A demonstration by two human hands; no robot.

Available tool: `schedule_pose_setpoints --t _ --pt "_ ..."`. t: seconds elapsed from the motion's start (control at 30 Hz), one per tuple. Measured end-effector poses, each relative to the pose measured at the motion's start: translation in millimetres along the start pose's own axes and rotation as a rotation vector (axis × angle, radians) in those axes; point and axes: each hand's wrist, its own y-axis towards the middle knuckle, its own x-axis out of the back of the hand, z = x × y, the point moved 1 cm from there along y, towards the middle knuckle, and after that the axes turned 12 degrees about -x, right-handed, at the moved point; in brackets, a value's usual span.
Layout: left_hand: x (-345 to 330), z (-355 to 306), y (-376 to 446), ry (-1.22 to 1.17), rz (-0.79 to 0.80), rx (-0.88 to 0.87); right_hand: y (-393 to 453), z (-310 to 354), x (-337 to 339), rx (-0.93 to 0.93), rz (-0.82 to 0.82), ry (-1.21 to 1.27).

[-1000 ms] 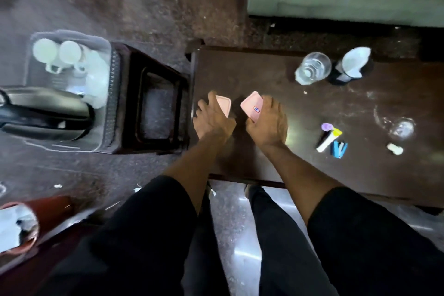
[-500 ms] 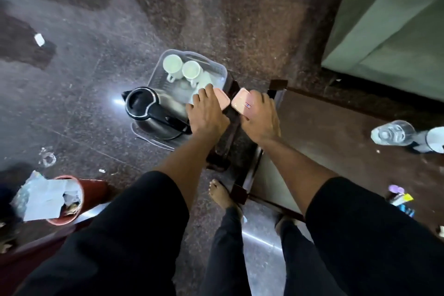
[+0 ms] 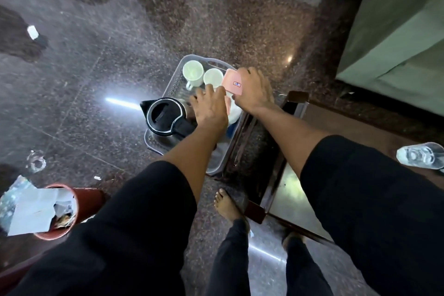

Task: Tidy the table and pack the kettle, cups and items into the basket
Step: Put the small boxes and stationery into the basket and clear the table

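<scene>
A grey plastic basket (image 3: pixel 179 79) sits on a dark stool. It holds a black-lidded kettle (image 3: pixel 164 114) at the near left and two white cups (image 3: pixel 193 72) (image 3: pixel 213 77) at the far end. My right hand (image 3: pixel 254 91) is over the basket's far right corner, shut on a pink box (image 3: pixel 231 81) with a small sticker. My left hand (image 3: pixel 209 108) reaches down between the kettle and the cups. A pink edge (image 3: pixel 227 106) shows under its fingers; most of that item is hidden by the hand.
The stool (image 3: pixel 252 144) stands against the dark table (image 3: pixel 290 197) at the right. A clear water bottle (image 3: pixel 420 156) lies on the table's far side. A red bin (image 3: pixel 52 235) full of paper stands at the lower left, and a green sofa (image 3: pixel 396 31) is at the upper right. My bare foot (image 3: pixel 228 204) is by the stool.
Both hands carried the two pink items from the table leftward to the basket. They now sit lower, inside it, with the right hand at the far corner.
</scene>
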Motion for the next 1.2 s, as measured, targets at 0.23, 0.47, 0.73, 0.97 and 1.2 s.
schedule_pose_setpoints --t 0.23,0.47,0.73,0.97,1.2 --pt "-37 -7 25 -0.180 0.000 0.107 20 3 -28 0.046 -0.038 -0.189" --pt "-59 -14 32 -0.326 -0.018 0.217 23 5 -44 0.031 -0.033 -0.186" --pt "-70 -20 31 -0.326 -0.038 0.332 18 -2 -48 0.074 -0.001 -0.267" --pt "-73 -24 23 -0.322 -0.203 0.323 17 -12 -43 0.146 -0.049 -0.337" --pt "-79 -19 31 -0.513 -0.277 0.358 11 -18 -41 0.184 0.008 -0.336"
